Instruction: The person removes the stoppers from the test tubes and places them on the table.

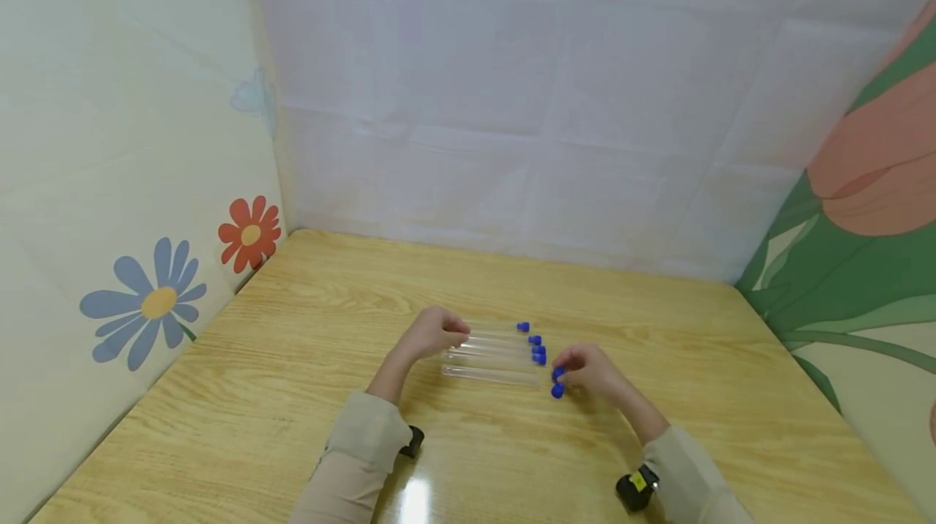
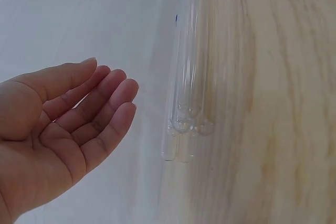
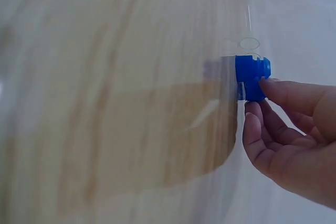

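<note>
Several clear glass test tubes (image 1: 490, 375) lie side by side on the table, and in the left wrist view their rounded ends (image 2: 181, 124) are closest. Blue stoppers (image 1: 535, 340) sit at the right ends of the farther tubes; the nearest tube has an uncapped end. My left hand (image 1: 436, 333) hovers by the tubes' left ends, fingers loosely bent, and holds nothing in the left wrist view. Between thumb and fingers, my right hand (image 1: 591, 368) pinches a blue stopper (image 3: 255, 89). Another loose blue stopper (image 3: 252, 67) lies right beside it.
The wooden table (image 1: 292, 361) runs back to a white cloth wall (image 1: 512, 142). Flower-printed panels stand at the left (image 1: 157, 305) and right (image 1: 877, 183). Black wrist cameras (image 1: 634, 491) are worn on both arms.
</note>
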Tool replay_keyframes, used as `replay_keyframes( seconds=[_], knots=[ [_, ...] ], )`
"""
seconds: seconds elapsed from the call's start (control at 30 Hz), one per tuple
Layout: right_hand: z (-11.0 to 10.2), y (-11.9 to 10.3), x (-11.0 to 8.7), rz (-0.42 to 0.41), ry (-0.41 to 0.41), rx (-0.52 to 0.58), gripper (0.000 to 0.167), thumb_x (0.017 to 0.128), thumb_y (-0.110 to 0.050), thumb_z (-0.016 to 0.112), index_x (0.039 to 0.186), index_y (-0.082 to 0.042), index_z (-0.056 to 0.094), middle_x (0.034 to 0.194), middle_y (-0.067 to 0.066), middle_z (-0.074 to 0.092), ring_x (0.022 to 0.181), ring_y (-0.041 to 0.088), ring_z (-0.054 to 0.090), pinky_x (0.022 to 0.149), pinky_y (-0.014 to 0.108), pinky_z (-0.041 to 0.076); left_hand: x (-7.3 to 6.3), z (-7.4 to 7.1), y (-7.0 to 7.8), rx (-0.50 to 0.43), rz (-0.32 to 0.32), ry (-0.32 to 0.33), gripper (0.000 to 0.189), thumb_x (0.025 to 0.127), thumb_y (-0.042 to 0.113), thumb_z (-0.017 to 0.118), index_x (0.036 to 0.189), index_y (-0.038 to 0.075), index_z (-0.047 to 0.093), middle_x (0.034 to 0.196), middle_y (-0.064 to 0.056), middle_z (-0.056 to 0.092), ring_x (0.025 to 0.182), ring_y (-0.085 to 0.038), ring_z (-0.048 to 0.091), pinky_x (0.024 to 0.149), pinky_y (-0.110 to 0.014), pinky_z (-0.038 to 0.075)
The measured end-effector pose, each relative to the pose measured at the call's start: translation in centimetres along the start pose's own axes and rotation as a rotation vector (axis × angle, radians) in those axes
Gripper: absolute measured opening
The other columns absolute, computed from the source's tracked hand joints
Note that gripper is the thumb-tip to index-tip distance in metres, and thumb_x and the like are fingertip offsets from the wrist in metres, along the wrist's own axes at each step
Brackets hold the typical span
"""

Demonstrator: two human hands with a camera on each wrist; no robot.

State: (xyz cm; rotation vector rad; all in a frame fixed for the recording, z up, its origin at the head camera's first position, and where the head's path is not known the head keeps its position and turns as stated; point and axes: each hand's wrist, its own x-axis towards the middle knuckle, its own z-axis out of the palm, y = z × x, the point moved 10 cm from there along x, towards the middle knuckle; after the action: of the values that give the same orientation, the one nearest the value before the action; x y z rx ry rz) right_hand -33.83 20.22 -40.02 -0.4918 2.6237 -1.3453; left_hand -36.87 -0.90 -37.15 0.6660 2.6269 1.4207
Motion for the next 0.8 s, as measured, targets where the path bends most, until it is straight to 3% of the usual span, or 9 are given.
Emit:
replay_keyframes(
  seconds=[0.23, 0.63, 0.73, 0.8],
  knots=[
    [0.2, -0.1, -0.1, 0.001, -0.022, -0.026, 0.02, 0.068, 0.016, 0.06, 0.088, 0.015, 0.058, 0.081, 0.013, 0.06, 0.076, 0.023, 0.055, 0.067, 0.03, 0.047, 0.0, -0.2, 0.3, 0.039, 0.043, 0.029, 0.008, 0.079, 0.002, 0.063, 0.084, -0.004, 0.067, 0.074, -0.008, 0.066, 0.066, -0.011, 0.059, 0.062, -0.021, 0.048],
    [0.0, -0.3, -0.4, -0.016, -0.053, 0.044, 0.025, 0.069, 0.017, 0.059, 0.093, 0.019, 0.053, 0.084, 0.018, 0.059, 0.079, 0.029, 0.056, 0.068, 0.03, 0.049, 0.8, 0.1, 0.0, 0.059, 0.009, 0.011, 0.009, 0.08, 0.001, 0.063, 0.087, -0.003, 0.067, 0.081, -0.008, 0.065, 0.074, -0.017, 0.06, 0.067, -0.027, 0.049],
    [-0.3, 0.0, -0.6, 0.008, -0.039, 0.051, 0.025, 0.073, 0.013, 0.06, 0.096, 0.018, 0.053, 0.087, 0.018, 0.059, 0.081, 0.03, 0.056, 0.071, 0.032, 0.049, 1.4, 0.2, -0.6, 0.087, 0.062, 0.015, 0.009, 0.079, 0.001, 0.063, 0.087, 0.0, 0.067, 0.081, -0.007, 0.066, 0.075, -0.018, 0.06, 0.068, -0.03, 0.05],
    [-0.5, 0.3, -0.6, 0.038, -0.026, 0.058, 0.025, 0.075, 0.011, 0.06, 0.098, 0.017, 0.053, 0.088, 0.017, 0.059, 0.082, 0.03, 0.056, 0.072, 0.034, 0.049, 2.5, 0.6, -1.9, 0.085, 0.128, 0.013, 0.007, 0.079, 0.005, 0.065, 0.084, 0.005, 0.068, 0.078, -0.002, 0.065, 0.071, -0.014, 0.06, 0.065, -0.027, 0.049]
  ],
)
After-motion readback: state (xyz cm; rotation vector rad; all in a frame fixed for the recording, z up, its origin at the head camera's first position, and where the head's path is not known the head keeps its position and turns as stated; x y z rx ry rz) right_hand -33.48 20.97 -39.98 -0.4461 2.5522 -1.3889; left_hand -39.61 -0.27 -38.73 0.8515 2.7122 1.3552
